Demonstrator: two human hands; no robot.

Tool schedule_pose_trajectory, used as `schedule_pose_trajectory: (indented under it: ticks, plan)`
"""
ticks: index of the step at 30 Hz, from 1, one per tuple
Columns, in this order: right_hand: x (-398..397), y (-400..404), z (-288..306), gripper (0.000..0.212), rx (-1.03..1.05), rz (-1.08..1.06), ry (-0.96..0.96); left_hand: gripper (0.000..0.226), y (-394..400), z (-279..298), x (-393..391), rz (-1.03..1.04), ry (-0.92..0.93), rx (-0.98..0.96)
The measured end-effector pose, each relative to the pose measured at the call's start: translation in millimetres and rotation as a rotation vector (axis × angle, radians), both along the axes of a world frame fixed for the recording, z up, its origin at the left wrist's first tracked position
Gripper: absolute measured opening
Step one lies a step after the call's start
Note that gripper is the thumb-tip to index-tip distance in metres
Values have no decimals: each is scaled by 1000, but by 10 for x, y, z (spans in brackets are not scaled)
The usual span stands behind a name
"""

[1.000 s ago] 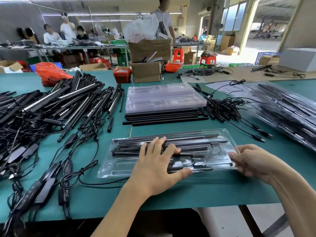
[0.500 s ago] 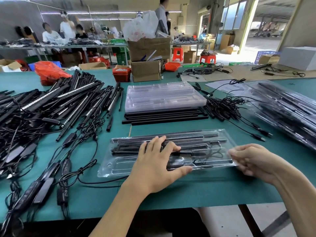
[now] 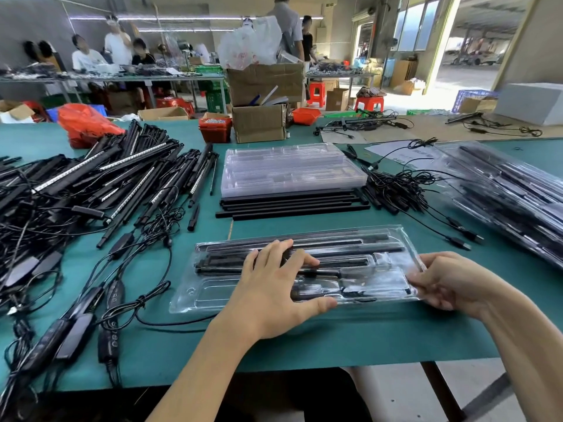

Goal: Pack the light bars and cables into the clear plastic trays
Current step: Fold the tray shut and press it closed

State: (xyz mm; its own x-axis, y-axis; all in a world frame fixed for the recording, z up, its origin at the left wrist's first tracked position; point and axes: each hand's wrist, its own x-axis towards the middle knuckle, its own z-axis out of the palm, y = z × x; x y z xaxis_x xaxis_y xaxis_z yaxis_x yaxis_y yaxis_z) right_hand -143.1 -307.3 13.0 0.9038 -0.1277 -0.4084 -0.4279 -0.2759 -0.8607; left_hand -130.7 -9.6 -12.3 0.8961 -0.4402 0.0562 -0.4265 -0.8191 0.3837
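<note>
A clear plastic tray (image 3: 210, 287) lies in front of me on the green table, with black light bars and a cable under its clear cover. My left hand (image 3: 274, 290) lies flat on the tray's middle, fingers spread, pressing the cover. My right hand (image 3: 451, 281) grips the tray's right end with curled fingers. Behind it, several loose black bars (image 3: 289, 207) lie in a row in front of a stack of empty clear trays (image 3: 289, 169).
A big heap of light bars (image 3: 100, 178) and cables with controllers (image 3: 91, 315) covers the table's left. Tangled cables (image 3: 402, 187) lie right of the empty trays. Filled trays (image 3: 511, 196) are piled at the far right. Cardboard boxes (image 3: 259, 123) stand at the back.
Both hands stay on the tray. My left fingers have spread a little further over the cover; the view has shifted slightly.
</note>
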Motion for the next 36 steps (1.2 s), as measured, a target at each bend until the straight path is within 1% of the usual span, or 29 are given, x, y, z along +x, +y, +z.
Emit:
schedule_pose_trajectory:
  ticks: [7, 11, 13, 14, 15, 16, 17, 18, 19, 20, 21, 22, 23, 26, 30, 36]
  plan:
    - [11, 33, -32, 25, -117, 24, -29, 65, 20, -33, -7, 3, -50, 14]
    - [10, 119, -16, 26, -293, 27, -33, 68, 34, -45, 8, 3, -58, 43]
    - [0, 180, -9, 22, -448, 4, -51, 72, 14, -29, 13, 16, -43, 65]
    - [-17, 217, -1, 17, -602, 5, -55, 74, 1, -12, 16, 20, -34, 71]
    - [-45, 258, 13, 20, -801, 2, -77, 77, -10, 9, 19, 22, -26, 76]
    - [-77, 287, 27, 31, -961, -21, -150, 79, -22, 33, 23, 20, -21, 84]
    - [-111, 318, 56, 40, -1000, -27, -294, 80, -34, 57, 31, 18, -20, 96]
    - [-142, 339, 99, 42, -930, 21, -471, 79, -41, 81, 37, 15, -21, 110]
    - [-166, 370, 154, 38, -811, 126, -611, 75, -48, 103, 46, 11, -23, 125]
    - [-192, 425, 208, 32, -701, 262, -667, 71, -52, 122, 51, 5, -25, 140]
    - [-204, 466, 220, 26, -660, 392, -652, 69, -55, 133, 52, -2, -28, 156]
    - [-205, 507, 211, 21, -682, 494, -613, 67, -57, 141, 52, -8, -34, 171]
    - [-199, 543, 188, 16, -731, 553, -595, 67, -59, 145, 48, -13, -39, 183]
    - [-174, 585, 141, 8, -827, 560, -618, 66, -69, 147, 38, -22, -53, 201]
    - [-150, 591, 122, 14, -886, 570, -592, 65, -69, 131, 43, -30, -61, 212]
    - [-181, 592, 125, 14, -945, 595, -607, 64, -52, 128, 29, -33, -29, 202]
